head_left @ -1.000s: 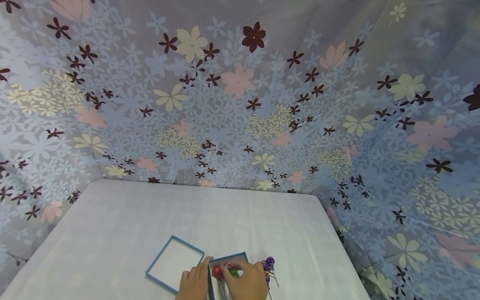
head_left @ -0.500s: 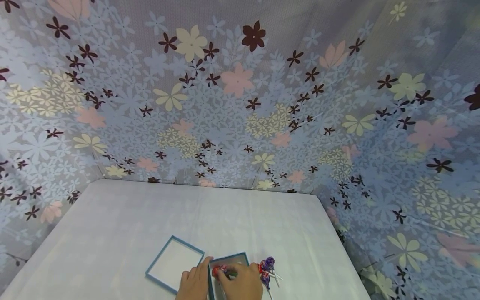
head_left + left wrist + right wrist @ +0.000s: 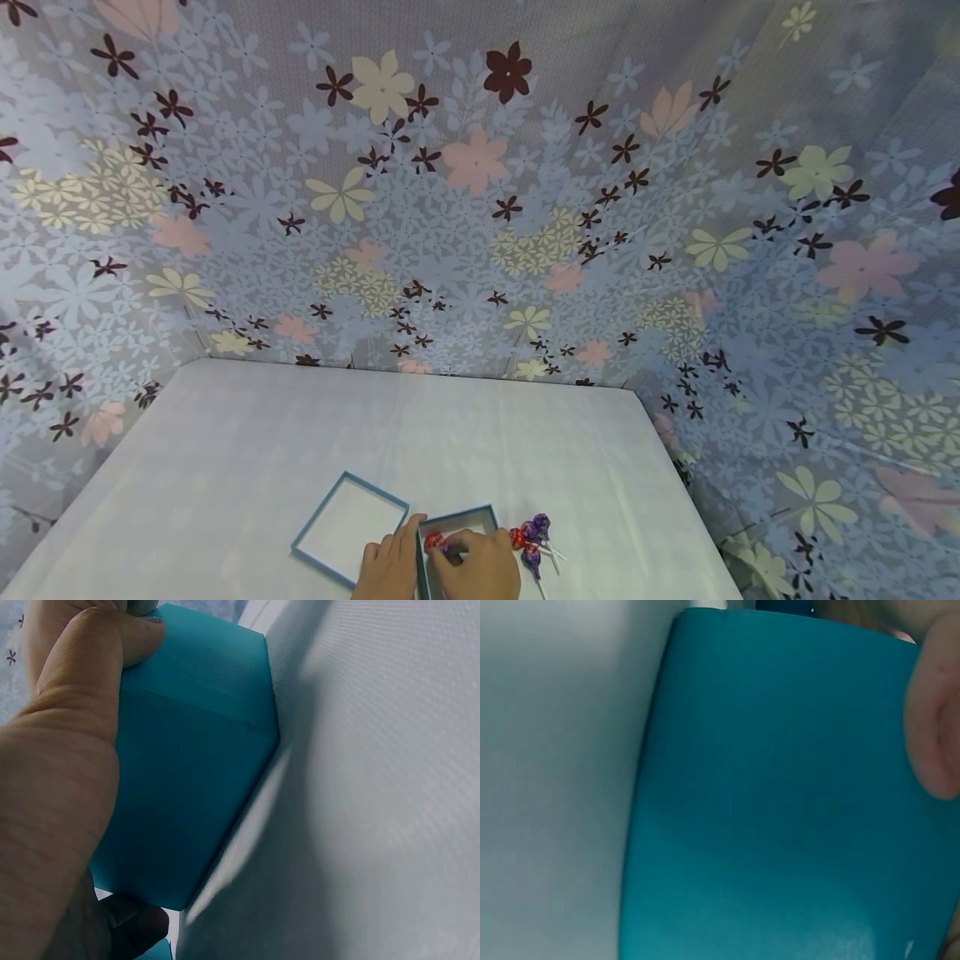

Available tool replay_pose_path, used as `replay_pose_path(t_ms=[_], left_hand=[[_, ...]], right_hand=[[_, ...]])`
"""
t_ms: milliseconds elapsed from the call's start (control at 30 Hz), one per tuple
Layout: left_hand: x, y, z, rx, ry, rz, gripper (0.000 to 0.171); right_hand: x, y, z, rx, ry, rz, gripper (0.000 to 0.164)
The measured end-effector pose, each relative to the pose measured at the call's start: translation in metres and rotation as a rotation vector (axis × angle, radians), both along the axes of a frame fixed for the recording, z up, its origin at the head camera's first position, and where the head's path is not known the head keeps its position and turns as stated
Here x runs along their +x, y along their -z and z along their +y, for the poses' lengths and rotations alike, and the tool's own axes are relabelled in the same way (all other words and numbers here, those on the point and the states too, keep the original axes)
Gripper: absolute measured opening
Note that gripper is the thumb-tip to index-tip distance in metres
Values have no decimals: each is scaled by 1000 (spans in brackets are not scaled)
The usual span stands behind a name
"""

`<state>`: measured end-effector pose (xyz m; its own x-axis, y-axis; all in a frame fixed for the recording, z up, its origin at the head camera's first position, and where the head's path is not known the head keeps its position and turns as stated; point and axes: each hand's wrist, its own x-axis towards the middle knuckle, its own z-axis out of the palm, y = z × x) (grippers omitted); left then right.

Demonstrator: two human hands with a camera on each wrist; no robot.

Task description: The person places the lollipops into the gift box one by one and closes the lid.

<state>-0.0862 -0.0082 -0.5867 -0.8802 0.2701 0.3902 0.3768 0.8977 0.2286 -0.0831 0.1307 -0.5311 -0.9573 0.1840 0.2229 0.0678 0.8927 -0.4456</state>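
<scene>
An uncovered blue box (image 3: pixel 457 513) stands near the front of the table. My left hand (image 3: pixel 387 568) grips its left side; in the left wrist view the thumb lies on one blue wall and other fingers show past the far edge. Inside the box, at the back left, sits a red-wrapped lollipop (image 3: pixel 432 541). My right hand (image 3: pixel 483 568) reaches over the right wall with curled fingers, pinching a lollipop beside the red one; the fingers mostly hide it. In the right wrist view the blue wall fills most of the picture, and part of the hand (image 3: pixel 934 720) shows at the right.
To the right of the box lie several lollipops on the table, among them a purple one (image 3: pixel 532 557) and a red one (image 3: pixel 517 537), with white sticks. A blue-rimmed lid (image 3: pixel 348 527) lies left of the box. Flowered cloth (image 3: pixel 465 250) hangs behind the white table (image 3: pixel 420 425).
My right hand has shifted slightly left and lower into the box, uncovering more of the lollipops at the right. The green wrapper seen earlier is now hidden. The left hand stays put.
</scene>
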Motion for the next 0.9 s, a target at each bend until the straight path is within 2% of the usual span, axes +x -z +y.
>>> replay_pose_path(t_ms=[67,300,467,733,900], left_hand=[[0,-1,0,-3,4,-6,68],[0,-7,-1,30,21,-129,69],[0,-5,1,29,-2,-98,64],[0,0,2,6,-26,-4,60],[0,2,1,5,-20,-25,64]], right_hand=[[0,0,0,5,1,-5,24],[0,0,-3,27,25,-61,25],[-1,1,-4,47,26,-62,26],[0,2,-5,61,24,-44,27],[-1,2,-4,66,20,-58,28]])
